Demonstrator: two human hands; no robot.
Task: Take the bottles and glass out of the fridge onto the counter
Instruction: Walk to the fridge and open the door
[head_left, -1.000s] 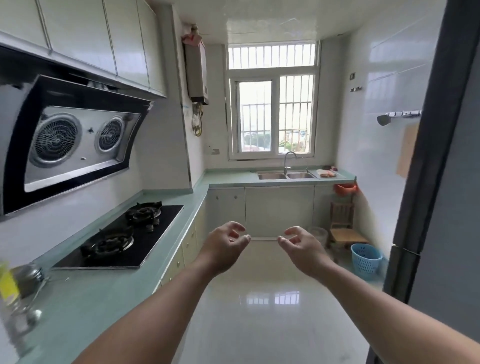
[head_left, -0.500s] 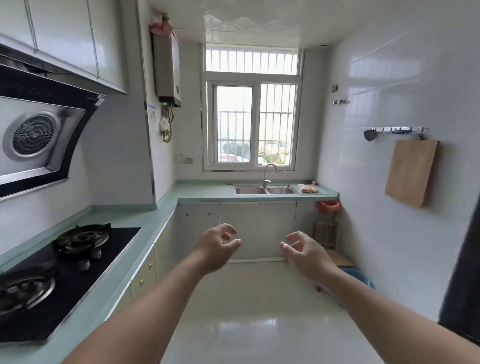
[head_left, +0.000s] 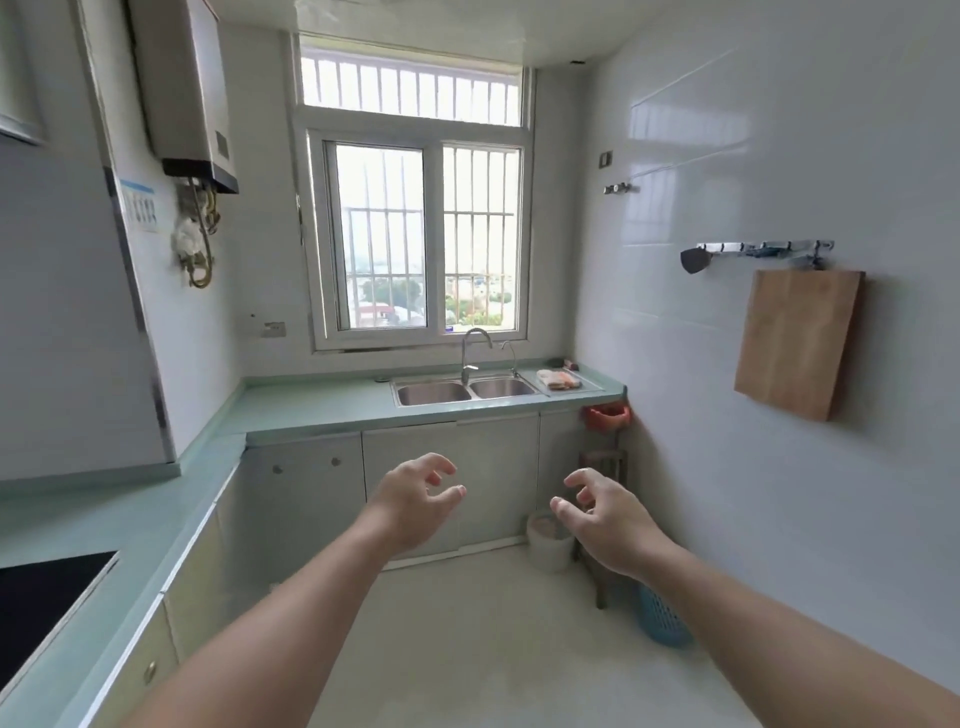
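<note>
Fingers of my left hand and right hand are curling loosely, holding nothing; I'm seeing no fridge, so I'm risking reaching blind.

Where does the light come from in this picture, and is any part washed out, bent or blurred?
Head view: daylight enters through the window, whose panes are washed out; the right tiled wall carries soft glare; the wide lens tilts the water heater and bends wall edges; the left hand and right hand are sharp, the corners softer.
</note>
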